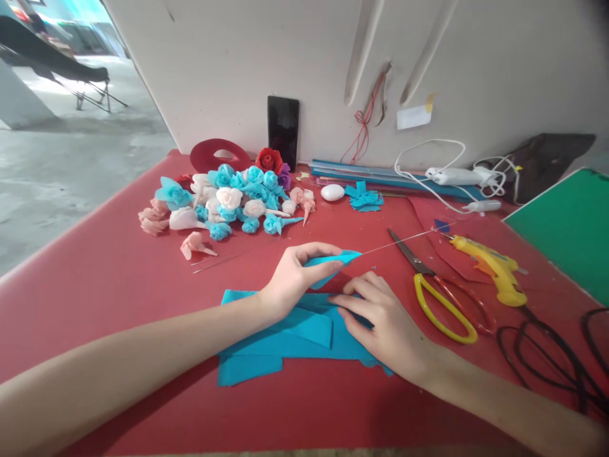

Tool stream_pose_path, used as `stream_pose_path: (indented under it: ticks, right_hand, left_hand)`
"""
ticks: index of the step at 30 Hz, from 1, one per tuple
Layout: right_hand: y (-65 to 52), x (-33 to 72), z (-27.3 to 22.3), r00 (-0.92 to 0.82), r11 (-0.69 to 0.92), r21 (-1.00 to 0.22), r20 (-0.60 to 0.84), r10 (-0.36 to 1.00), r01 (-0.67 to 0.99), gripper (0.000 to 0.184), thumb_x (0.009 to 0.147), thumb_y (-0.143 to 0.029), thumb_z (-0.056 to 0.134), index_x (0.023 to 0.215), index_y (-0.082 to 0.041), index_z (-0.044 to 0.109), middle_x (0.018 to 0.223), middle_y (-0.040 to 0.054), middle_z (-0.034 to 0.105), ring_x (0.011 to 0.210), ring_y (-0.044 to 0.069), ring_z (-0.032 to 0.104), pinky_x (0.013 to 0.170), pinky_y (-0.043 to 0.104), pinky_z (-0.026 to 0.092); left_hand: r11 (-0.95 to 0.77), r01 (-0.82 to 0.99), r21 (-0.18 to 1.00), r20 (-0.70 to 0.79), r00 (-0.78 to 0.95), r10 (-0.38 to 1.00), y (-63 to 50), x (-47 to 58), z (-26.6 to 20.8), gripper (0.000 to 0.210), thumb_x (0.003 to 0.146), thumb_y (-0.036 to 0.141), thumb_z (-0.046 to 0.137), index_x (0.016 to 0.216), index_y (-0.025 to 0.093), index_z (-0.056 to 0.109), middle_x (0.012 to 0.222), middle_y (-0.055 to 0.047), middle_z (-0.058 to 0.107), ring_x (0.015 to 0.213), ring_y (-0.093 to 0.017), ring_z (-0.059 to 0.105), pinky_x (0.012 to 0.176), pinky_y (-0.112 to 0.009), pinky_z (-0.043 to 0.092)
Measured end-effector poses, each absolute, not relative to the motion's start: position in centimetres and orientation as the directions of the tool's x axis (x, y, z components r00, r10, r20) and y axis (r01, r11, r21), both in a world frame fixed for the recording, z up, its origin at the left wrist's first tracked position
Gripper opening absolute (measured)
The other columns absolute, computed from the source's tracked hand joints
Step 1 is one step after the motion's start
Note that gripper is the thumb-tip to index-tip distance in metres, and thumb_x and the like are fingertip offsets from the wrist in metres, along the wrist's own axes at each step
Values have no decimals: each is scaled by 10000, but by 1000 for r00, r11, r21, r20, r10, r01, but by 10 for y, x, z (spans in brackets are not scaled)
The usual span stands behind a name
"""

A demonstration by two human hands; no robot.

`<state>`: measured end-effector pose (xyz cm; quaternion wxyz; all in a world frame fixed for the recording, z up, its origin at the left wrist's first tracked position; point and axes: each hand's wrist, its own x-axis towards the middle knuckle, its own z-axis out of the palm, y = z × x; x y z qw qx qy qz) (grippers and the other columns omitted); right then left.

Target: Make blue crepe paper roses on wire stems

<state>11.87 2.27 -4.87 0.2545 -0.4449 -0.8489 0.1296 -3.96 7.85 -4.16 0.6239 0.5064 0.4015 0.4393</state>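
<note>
My left hand (pixel 304 273) is closed on a piece of blue crepe paper (pixel 328 263), pinched between thumb and fingers. Out of that paper runs a thin wire (pixel 399 240), slanting up to the right. Below lies a stack of blue crepe paper pieces (pixel 285 333), spread flat on the red table (pixel 181 406). My right hand (pixel 380 317) rests over the right part of this stack, fingers bent and apart, tips touching the paper. Right of it are scissors with one yellow and one red handle (pixel 440 298) and a yellow glue gun (pixel 495 266).
Blue, white and pink paper flowers (pixel 228 200) are heaped at the back left, near a red tape roll (pixel 221 152). A phone (pixel 283 130) leans on the wall. Blue scraps (pixel 364 197), a white egg-shaped object (pixel 332 192), cables (pixel 451 174) and a green board (pixel 566 222) lie beyond.
</note>
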Motion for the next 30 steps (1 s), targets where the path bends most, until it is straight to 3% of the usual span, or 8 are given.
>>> stream_pose_path:
  ticks: [7, 12, 15, 19, 27, 30]
  right_hand:
    - [35, 111, -57, -493, 578, -527, 309, 813, 623, 181, 755, -206, 670, 934, -207, 691, 786, 29, 636, 791, 195, 530, 735, 363, 443]
    - [37, 105, -63, -441, 529, -573, 299, 846, 626, 137, 729, -224, 699, 866, -216, 708, 822, 28, 680, 859, 223, 569, 759, 384, 431]
    - [37, 103, -62, -403, 490, -606, 287, 869, 627, 72, 739, -172, 682, 773, -226, 715, 742, 8, 685, 799, 200, 582, 736, 351, 438]
    - [37, 98, -58, -339, 414, -652, 247, 908, 635, 121, 740, -106, 651, 692, -209, 692, 713, -3, 671, 697, 157, 585, 664, 286, 449]
    - [42, 109, -54, -235, 314, -680, 210, 949, 662, 95, 817, -146, 509, 791, -181, 594, 798, 34, 640, 762, 188, 580, 690, 309, 428]
    - [50, 125, -51, -190, 281, -686, 207, 960, 671, 91, 870, -192, 425, 835, -184, 509, 716, 16, 606, 677, 168, 568, 621, 290, 406]
  left_hand:
    - [81, -143, 986, -35, 296, 954, 79, -40, -43, 164, 645, 259, 716, 787, 189, 673, 804, 4, 684, 757, -139, 607, 681, -222, 459]
    - [80, -141, 987, -33, 309, 951, 78, -40, -43, 160, 650, 252, 712, 785, 179, 668, 830, -8, 688, 788, -159, 618, 702, -238, 468]
    - [81, -147, 986, -31, 312, 949, 78, -40, -43, 152, 651, 237, 710, 783, 175, 668, 831, -8, 686, 785, -154, 613, 702, -232, 463]
    - [95, -162, 982, -37, 326, 945, 78, -40, -43, 159, 654, 244, 709, 789, 171, 668, 795, -1, 674, 723, -133, 596, 638, -212, 456]
    - [105, -177, 979, -40, 335, 941, 79, -39, -43, 180, 637, 264, 721, 780, 168, 668, 770, 6, 662, 646, -104, 560, 569, -197, 420]
    - [105, -163, 981, -48, 319, 946, 79, -39, -42, 193, 635, 273, 721, 790, 168, 676, 779, -3, 664, 659, -114, 551, 581, -212, 410]
